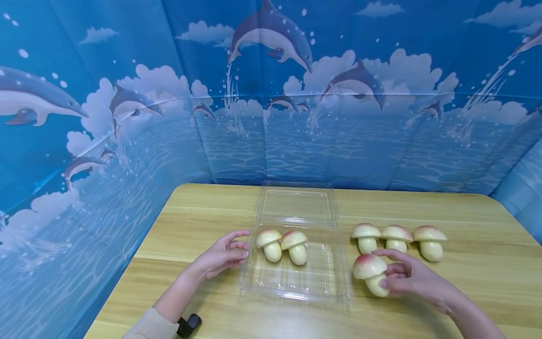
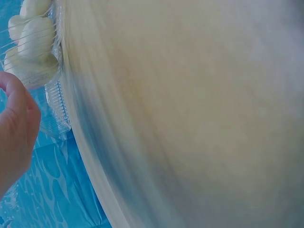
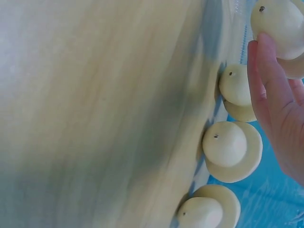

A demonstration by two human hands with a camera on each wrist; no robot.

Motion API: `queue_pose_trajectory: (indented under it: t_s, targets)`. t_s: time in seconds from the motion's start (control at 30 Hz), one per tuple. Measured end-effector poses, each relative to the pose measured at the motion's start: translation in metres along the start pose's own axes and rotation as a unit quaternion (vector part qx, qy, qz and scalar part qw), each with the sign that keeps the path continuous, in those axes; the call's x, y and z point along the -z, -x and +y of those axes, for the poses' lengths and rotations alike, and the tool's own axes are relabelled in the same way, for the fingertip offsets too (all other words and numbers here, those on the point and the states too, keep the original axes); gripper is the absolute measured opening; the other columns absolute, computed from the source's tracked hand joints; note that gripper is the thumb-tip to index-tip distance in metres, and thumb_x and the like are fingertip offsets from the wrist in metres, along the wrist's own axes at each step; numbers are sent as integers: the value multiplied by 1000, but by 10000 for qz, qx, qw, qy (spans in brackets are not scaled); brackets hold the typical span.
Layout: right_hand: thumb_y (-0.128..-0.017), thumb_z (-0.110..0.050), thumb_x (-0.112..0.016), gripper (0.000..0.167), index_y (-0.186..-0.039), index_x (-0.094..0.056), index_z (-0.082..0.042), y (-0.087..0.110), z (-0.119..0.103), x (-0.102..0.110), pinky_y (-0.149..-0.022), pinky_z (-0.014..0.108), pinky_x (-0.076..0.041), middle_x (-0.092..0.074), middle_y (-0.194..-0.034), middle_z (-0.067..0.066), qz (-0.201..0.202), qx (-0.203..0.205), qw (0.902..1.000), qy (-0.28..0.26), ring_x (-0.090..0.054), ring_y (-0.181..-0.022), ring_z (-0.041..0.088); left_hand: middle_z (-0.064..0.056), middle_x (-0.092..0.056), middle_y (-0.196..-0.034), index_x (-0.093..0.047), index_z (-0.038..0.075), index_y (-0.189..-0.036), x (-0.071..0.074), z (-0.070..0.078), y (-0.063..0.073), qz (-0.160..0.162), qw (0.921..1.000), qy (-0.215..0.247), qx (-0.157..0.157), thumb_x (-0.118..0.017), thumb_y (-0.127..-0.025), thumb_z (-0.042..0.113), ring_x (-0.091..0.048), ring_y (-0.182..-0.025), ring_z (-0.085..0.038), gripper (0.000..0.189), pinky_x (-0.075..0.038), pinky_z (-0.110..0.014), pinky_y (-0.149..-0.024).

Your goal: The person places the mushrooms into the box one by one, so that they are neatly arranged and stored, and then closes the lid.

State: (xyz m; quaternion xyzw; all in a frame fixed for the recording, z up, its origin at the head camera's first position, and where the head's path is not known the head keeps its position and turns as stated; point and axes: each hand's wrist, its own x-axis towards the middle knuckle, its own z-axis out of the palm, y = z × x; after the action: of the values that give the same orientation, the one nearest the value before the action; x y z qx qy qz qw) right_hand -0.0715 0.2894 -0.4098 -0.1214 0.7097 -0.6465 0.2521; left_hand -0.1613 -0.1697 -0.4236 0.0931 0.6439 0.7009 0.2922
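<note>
My right hand (image 1: 417, 278) grips a toy mushroom (image 1: 370, 267) with a pink-tinged cap and pale stem, held to the right of the clear plastic box. In the right wrist view the same mushroom (image 3: 280, 28) sits at the fingertips. Two more mushrooms, a left one (image 1: 269, 245) and a right one (image 1: 295, 247), lie side by side in the open plastic box (image 1: 292, 287). Beside the box's left wall is my left hand (image 1: 222, 256), its fingers loosely bent with nothing in them. Whether it touches the wall I cannot tell.
Three mushrooms stand in a row on the right of the table: one (image 1: 366, 238), a middle one (image 1: 396, 238) and a far right one (image 1: 430, 242). The box's lid (image 1: 296, 205) lies folded back. A dolphin-print curtain (image 1: 271, 141) hangs behind the wooden table (image 1: 203, 207).
</note>
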Motion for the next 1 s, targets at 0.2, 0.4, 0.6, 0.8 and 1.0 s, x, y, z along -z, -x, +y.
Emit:
queue_pose_trajectory:
  t_s: [0.2, 0.4, 0.6, 0.8, 1.0]
  targets:
    - [-91, -4, -54, 49, -123, -48, -41, -1, -6, 2, -78, 40, -53, -57, -104, 11, -2, -108, 9999, 22, -60, -91, 18, -6, -54, -100, -31, 3, -141, 0, 0, 0, 7, 10000, -9, 5, -60, -85, -3, -56, -74, -10, 63, -50, -22, -69]
    - [-92, -6, -54, 46, -122, -48, -41, -2, -13, 3, -78, 39, -52, -57, -105, 11, 26, -222, 9997, 95, -60, -91, 18, -5, -55, -99, -31, 3, -141, -1, 1, 0, 10, 10000, 10, 8, -60, -85, -4, -57, -74, -10, 63, -50, -22, -69]
    - [-92, -6, -54, 46, -122, -48, -40, -4, -20, 2, -79, 40, -52, -58, -107, 12, 16, -131, 9997, 187, -62, -93, 21, -6, -54, -100, -31, 4, -141, -1, 1, 0, 23, 10000, -19, 18, -60, -85, -3, -57, -74, -10, 63, -50, -22, -69]
    - [-91, -8, -57, 45, -121, -47, -40, -8, -25, -1, -79, 40, -52, -57, -107, 13, 116, -129, 9993, 342, -61, -93, 21, -7, -54, -100, -31, 3, -141, -1, 0, 0, 12, 10000, -43, -6, -60, -85, -3, -56, -74, -10, 63, -50, -21, -69]
    - [-89, -6, -59, 47, -121, -49, -38, -14, -30, -6, -78, 39, -53, -57, -106, 14, 188, 56, 9990, 409, -61, -92, 21, -6, -54, -100, -31, 3, -141, -1, 1, 1, 17, 10000, -54, 11, -60, -85, -3, -56, -73, -10, 63, -50, -21, -68]
